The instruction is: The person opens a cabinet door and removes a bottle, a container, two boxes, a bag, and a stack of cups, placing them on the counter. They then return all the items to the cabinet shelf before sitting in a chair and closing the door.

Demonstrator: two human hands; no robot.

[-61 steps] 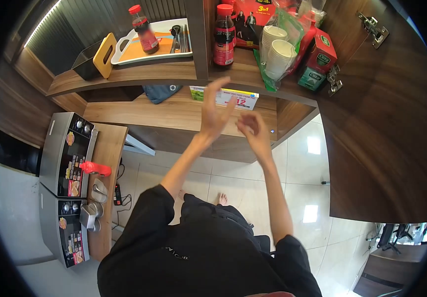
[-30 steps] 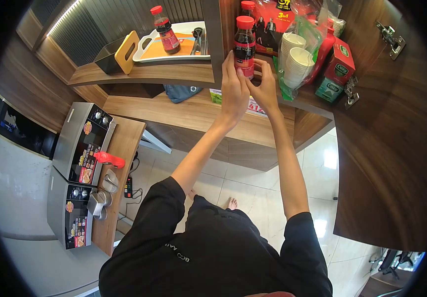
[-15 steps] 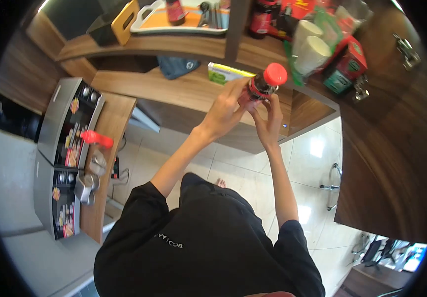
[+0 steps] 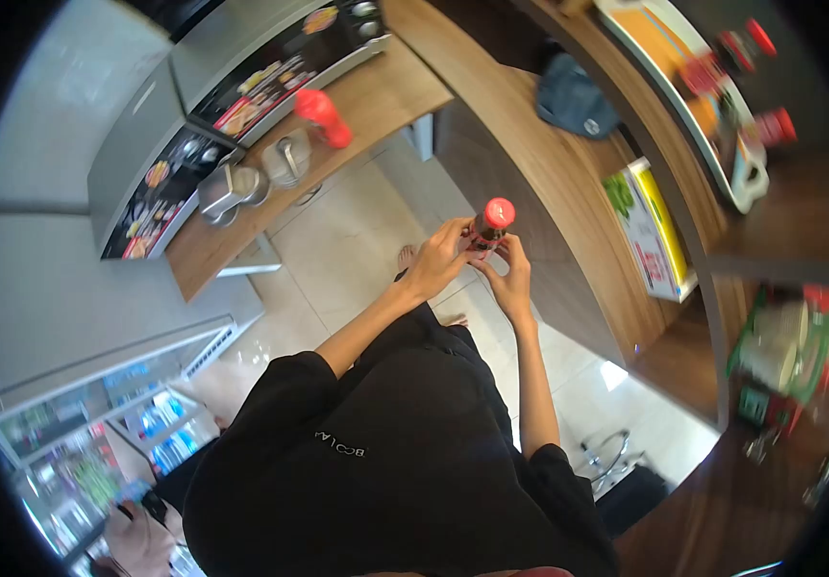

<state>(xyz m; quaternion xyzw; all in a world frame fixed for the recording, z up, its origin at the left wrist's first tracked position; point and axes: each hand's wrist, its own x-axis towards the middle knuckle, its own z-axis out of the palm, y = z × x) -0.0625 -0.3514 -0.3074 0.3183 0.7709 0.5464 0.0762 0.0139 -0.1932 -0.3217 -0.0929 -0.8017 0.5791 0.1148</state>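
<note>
A small bottle (image 4: 487, 234) of dark liquid with a red cap is held up in front of my body, its cap towards the camera. My left hand (image 4: 440, 258) has its fingers closed round the bottle's left side. From the right, my right hand (image 4: 510, 273) grips the lower part of the same bottle between thumb and fingers. The label is too small to read, and the fingers cover part of it.
A wooden side counter (image 4: 397, 91) holds a red squeeze bottle (image 4: 323, 119) and metal containers (image 4: 232, 192). On the right shelves are a tray (image 4: 688, 111) with red-capped bottles, a yellow-white box (image 4: 653, 231), a dark blue bag (image 4: 576, 96) and bagged cups (image 4: 775, 341). Another person (image 4: 140, 539) is near the glass-fronted fridge.
My view has swung left, so the shelves now lie to the right and the fridge and another person have come into view. Both hands still hold the bottle, now over the floor.
</note>
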